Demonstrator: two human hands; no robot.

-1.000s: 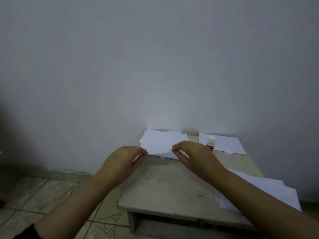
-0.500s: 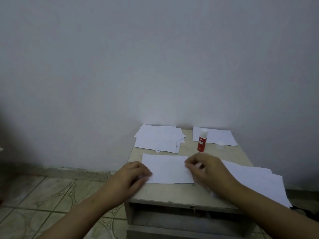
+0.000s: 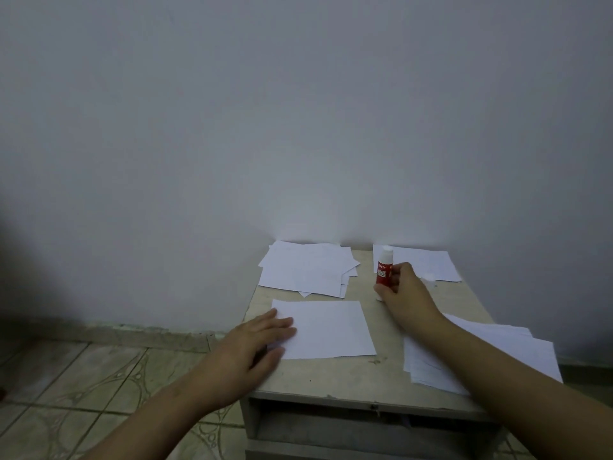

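The person's right hand [image 3: 403, 295] is at the back of the worktop [image 3: 348, 376], its grip clamped on a red glue stick [image 3: 384, 268]. The fingers curl round the lower part of the tube. The stick stands upright, white top uppermost, between the two lots of paper that lie against the wall [image 3: 298, 127].

The left hand [image 3: 252, 346] lies flat, fingers straight and holding nothing. They rest on the left edge of a single white sheet [image 3: 328, 328]. That sheet lies flat on the near half of the worktop, just short of the front edge and well apart from the glue stick.

Behind the sheet, at the back left, is a loose pile of white papers [image 3: 308, 268], its corners fanned out unevenly. At the back right lies another sheet of paper [image 3: 428, 262], partly behind the stick and the right hand. On its near edge sits a small white object [image 3: 430, 277], perhaps a cap, though it is too small to tell. A stack of paper [image 3: 527, 343] lies at the right side of the worktop, with the right forearm crossing over it.

Under the worktop there is an open drawer slot [image 3: 331, 423], and to the left a patterned tiled floor [image 3: 83, 376].
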